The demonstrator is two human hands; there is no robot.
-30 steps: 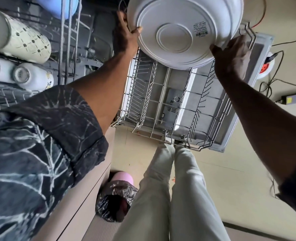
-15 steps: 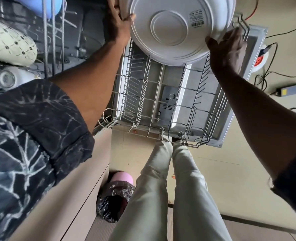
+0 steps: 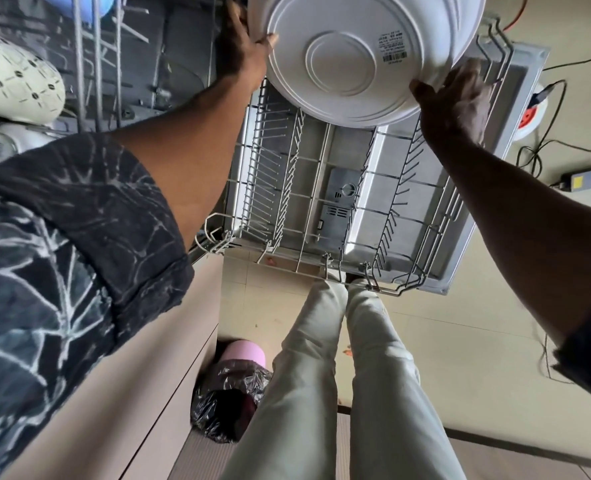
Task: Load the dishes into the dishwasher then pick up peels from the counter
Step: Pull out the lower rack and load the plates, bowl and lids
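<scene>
Dish [image 3: 356,60], white with its underside toward the viewer, gripped at opposite rims by left hand [image 3: 249,53] and right hand [image 3: 457,98], held above the dishwasher rack's [image 3: 308,202] far end.

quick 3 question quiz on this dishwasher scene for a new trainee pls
1. True or false: the lower rack is packed with plates.
2. Which hand holds the white bowl? A: left hand only. B: right hand only. C: both.
3. Fill in: the sticker on the bowl's underside shows a ____.

Key: 1 false; 2 C; 3 barcode.
</scene>
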